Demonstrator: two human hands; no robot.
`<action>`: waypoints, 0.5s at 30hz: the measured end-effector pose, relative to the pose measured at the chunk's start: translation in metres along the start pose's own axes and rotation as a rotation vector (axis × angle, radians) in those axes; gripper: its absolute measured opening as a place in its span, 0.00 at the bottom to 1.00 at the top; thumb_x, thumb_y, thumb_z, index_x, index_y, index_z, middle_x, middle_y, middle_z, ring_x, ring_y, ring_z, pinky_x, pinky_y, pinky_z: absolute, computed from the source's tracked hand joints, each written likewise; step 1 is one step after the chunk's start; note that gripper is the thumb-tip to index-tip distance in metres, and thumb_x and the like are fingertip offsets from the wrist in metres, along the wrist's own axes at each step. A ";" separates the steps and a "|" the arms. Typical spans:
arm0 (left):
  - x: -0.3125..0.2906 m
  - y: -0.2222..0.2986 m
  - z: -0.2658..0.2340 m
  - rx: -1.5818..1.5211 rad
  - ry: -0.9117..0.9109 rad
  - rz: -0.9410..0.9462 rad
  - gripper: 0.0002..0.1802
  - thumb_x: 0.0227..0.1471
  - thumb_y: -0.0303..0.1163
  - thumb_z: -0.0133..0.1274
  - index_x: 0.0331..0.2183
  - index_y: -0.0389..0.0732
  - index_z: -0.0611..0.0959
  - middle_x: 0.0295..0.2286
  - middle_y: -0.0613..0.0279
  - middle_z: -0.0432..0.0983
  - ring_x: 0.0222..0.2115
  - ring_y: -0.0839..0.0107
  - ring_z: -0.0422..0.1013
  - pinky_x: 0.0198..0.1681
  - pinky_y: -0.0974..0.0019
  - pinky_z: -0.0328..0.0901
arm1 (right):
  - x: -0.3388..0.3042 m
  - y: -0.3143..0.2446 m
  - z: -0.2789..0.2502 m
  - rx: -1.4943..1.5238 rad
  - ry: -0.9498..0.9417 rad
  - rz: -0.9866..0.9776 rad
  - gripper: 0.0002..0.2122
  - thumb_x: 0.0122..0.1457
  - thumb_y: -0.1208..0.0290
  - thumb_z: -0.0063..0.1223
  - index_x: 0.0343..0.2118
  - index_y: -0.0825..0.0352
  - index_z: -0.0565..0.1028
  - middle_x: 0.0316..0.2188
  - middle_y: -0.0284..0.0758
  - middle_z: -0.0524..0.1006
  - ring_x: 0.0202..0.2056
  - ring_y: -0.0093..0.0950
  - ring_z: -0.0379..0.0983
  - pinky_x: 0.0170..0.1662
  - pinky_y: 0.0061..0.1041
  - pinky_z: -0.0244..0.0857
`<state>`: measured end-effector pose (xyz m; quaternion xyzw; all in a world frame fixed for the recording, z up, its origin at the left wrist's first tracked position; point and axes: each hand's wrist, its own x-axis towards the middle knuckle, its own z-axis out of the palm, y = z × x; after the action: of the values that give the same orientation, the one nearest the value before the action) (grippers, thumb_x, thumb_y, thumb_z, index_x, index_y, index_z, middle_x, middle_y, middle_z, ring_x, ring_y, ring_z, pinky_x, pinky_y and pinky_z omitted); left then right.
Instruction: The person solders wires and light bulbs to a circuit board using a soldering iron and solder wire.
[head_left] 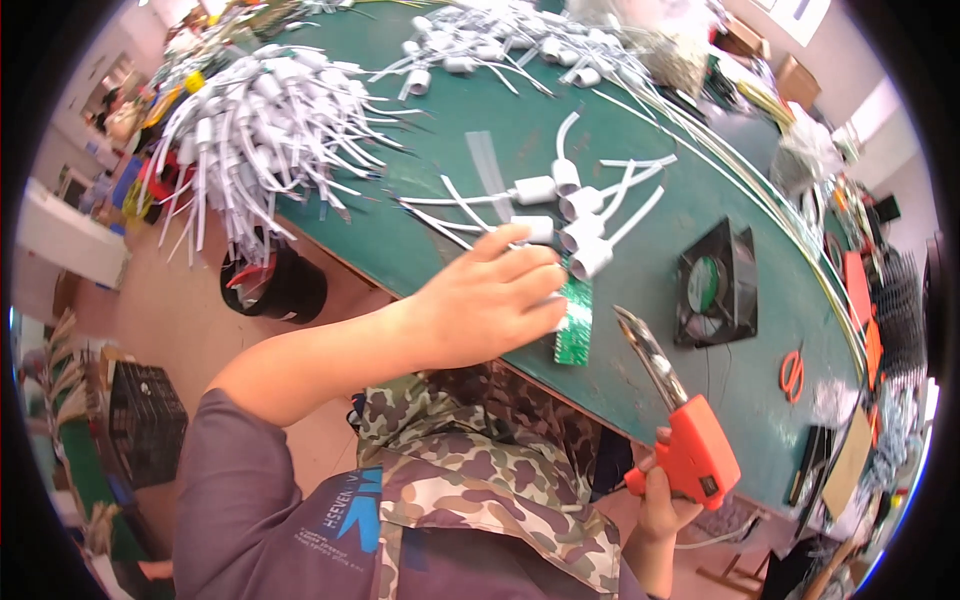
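Head view: left hand (487, 300) lies flat, fingers extended, on green circuit board (574, 322); right hand (662, 498) fully closed around orange soldering gun (685, 440) beside black fan (716, 284).

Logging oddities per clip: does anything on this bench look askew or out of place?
One thing: the big bundle of white wired sockets spills over the green table edge, wires dangling above the black bucket. Otherwise nothing stands out.

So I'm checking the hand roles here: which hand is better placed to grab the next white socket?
Probably the left hand: it rests beside the white sockets; the right hand holds the orange soldering gun.
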<state>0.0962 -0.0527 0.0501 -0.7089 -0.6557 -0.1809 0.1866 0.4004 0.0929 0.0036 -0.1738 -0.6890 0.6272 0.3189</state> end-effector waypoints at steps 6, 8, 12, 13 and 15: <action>-0.021 -0.024 0.030 -0.297 0.202 -0.193 0.18 0.41 0.22 0.53 0.40 0.41 0.80 0.43 0.53 0.70 0.48 0.54 0.68 0.54 0.53 0.62 | -0.002 0.016 0.003 0.004 0.048 -0.125 0.20 0.53 0.81 0.50 0.51 0.76 0.66 0.46 0.49 0.74 0.28 0.23 0.73 0.33 0.21 0.70; -0.020 -0.021 0.029 -0.340 0.312 -0.210 0.22 0.37 0.17 0.53 0.40 0.39 0.79 0.43 0.53 0.70 0.47 0.54 0.68 0.52 0.57 0.64 | -0.002 0.016 -0.002 0.037 0.121 -0.031 0.20 0.53 0.80 0.49 0.51 0.76 0.66 0.45 0.48 0.74 0.28 0.23 0.73 0.33 0.22 0.70; -0.037 -0.034 0.029 -0.294 0.352 -0.243 0.16 0.40 0.20 0.54 0.37 0.39 0.79 0.42 0.53 0.70 0.46 0.53 0.68 0.49 0.56 0.64 | 0.018 -0.015 0.024 -0.022 0.228 -0.066 0.21 0.54 0.77 0.55 0.51 0.73 0.67 0.45 0.44 0.73 0.29 0.27 0.70 0.27 0.23 0.67; -0.045 -0.039 0.026 -0.229 0.382 -0.248 0.13 0.41 0.21 0.54 0.34 0.39 0.79 0.41 0.53 0.71 0.44 0.54 0.69 0.46 0.57 0.66 | 0.020 -0.009 0.019 -0.023 0.231 -0.059 0.20 0.54 0.77 0.55 0.50 0.74 0.68 0.43 0.44 0.73 0.28 0.26 0.69 0.25 0.21 0.65; -0.067 -0.053 0.016 -0.181 0.353 -0.337 0.11 0.42 0.22 0.54 0.33 0.39 0.79 0.39 0.54 0.71 0.42 0.54 0.70 0.44 0.57 0.67 | 0.028 -0.005 0.015 -0.014 0.175 -0.008 0.19 0.54 0.77 0.54 0.49 0.75 0.69 0.42 0.43 0.73 0.28 0.26 0.68 0.25 0.21 0.64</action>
<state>0.0383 -0.0992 0.0043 -0.5607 -0.7030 -0.3882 0.2014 0.3711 0.0989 0.0142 -0.2274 -0.6634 0.6037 0.3792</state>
